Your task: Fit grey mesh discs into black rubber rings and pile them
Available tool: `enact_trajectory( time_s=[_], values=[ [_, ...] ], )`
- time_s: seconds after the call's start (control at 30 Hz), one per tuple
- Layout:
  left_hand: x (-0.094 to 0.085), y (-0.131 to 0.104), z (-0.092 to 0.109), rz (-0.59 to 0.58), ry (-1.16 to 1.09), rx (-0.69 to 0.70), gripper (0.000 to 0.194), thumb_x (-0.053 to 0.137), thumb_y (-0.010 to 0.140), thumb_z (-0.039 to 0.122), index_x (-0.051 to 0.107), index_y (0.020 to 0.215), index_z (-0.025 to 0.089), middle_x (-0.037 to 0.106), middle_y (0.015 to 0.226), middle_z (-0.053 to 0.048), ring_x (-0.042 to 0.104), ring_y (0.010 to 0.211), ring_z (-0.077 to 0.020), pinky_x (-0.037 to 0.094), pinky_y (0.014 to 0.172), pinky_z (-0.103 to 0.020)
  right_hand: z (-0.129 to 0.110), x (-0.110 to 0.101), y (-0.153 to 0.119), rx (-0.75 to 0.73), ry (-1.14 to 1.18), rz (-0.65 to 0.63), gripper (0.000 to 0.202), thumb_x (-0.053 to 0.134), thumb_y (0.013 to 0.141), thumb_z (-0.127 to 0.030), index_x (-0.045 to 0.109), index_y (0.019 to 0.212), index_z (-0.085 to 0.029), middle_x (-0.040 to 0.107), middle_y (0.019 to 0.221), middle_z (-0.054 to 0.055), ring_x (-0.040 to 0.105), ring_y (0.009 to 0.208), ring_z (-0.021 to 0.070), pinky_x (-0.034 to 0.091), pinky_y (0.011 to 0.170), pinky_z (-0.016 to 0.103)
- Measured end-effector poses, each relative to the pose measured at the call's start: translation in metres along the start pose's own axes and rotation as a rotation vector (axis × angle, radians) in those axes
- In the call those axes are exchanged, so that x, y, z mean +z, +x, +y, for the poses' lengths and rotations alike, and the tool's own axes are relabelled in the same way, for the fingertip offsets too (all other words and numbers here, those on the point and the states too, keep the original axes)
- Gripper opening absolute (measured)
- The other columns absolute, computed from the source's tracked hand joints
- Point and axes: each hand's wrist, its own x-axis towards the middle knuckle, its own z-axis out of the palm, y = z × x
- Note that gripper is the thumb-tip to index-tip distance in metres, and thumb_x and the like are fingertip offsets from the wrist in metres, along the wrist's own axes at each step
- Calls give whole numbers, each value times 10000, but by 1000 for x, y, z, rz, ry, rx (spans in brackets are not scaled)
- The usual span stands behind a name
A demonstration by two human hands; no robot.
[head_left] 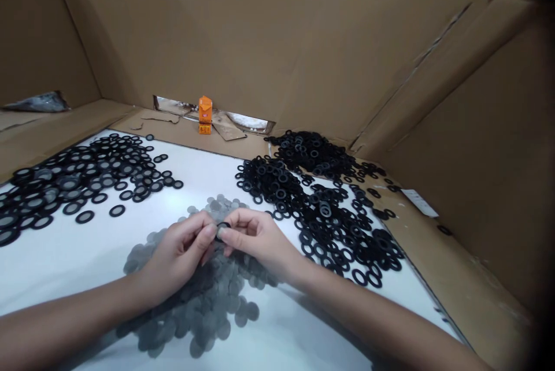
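Note:
Both hands meet above a heap of thin grey mesh discs (203, 319) on the white surface. Between them is a small black rubber ring (224, 225), mostly covered by fingertips. My left hand (184, 247) pinches its left side with thumb and forefinger. My right hand (254, 238) is closed on its right side, thumb on the near face. Whether a disc sits inside the ring cannot be made out. To the right lies a wide pile of loose black rings (321, 209). On the left are many black rings with grey discs fitted inside (117, 210).
Cardboard walls (217, 30) enclose the white table (99, 249) at the back and sides. An orange carton (205, 112) stands at the back near cut-out slots. A white paper slip (420, 203) lies on the right cardboard edge, and a plastic bag (39, 103) shows at far left.

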Motion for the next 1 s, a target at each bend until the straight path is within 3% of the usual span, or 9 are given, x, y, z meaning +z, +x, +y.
enact_trajectory(
  time_s=[0.13, 0.33, 0.53, 0.7, 0.9, 1.0],
  values=[
    [-5, 3, -1, -141, -132, -29, 362, 387, 947, 423, 453, 682, 185, 450, 528, 46, 405, 508, -97, 313, 527, -238, -6, -14, 6, 106, -46, -132, 203, 741, 705, -328, 641, 763, -161, 653, 641, -19, 575, 567, 97, 418, 558, 210],
    [-3, 4, -2, -44, -252, -83, 337, 413, 946, 407, 467, 696, 187, 418, 493, 62, 382, 467, -86, 306, 487, -223, -4, 0, 6, 121, 211, -10, 202, 738, 712, -329, 651, 689, -147, 626, 635, -25, 597, 606, 91, 462, 643, 220],
    [-8, 7, -1, -43, -142, -12, 324, 435, 943, 374, 458, 680, 186, 455, 507, 55, 422, 474, -88, 333, 488, -221, 3, 14, 1, 124, 407, 148, 235, 762, 691, -338, 637, 667, -141, 588, 635, -30, 573, 602, 85, 461, 643, 219],
    [-5, 5, 0, -99, -2, 35, 391, 327, 973, 374, 449, 654, 182, 493, 581, 23, 470, 569, -109, 378, 576, -238, 12, 14, -1, 160, 473, 215, 260, 758, 703, -360, 604, 682, -152, 586, 664, -32, 558, 602, 83, 450, 682, 240],
    [-3, 8, 0, -41, 149, -68, 344, 407, 929, 426, 385, 672, 198, 400, 557, 53, 383, 514, -106, 309, 488, -232, 13, 15, -1, 136, 518, 285, 241, 794, 666, -323, 631, 731, -156, 618, 733, -18, 598, 711, 103, 451, 795, 262],
    [-3, 10, 2, -36, 212, -46, 329, 403, 932, 400, 389, 674, 197, 413, 546, 54, 387, 498, -101, 308, 473, -223, 13, 16, -2, 143, 504, 276, 228, 785, 677, -327, 652, 745, -155, 625, 722, -13, 591, 686, 98, 463, 758, 256]
  ],
)
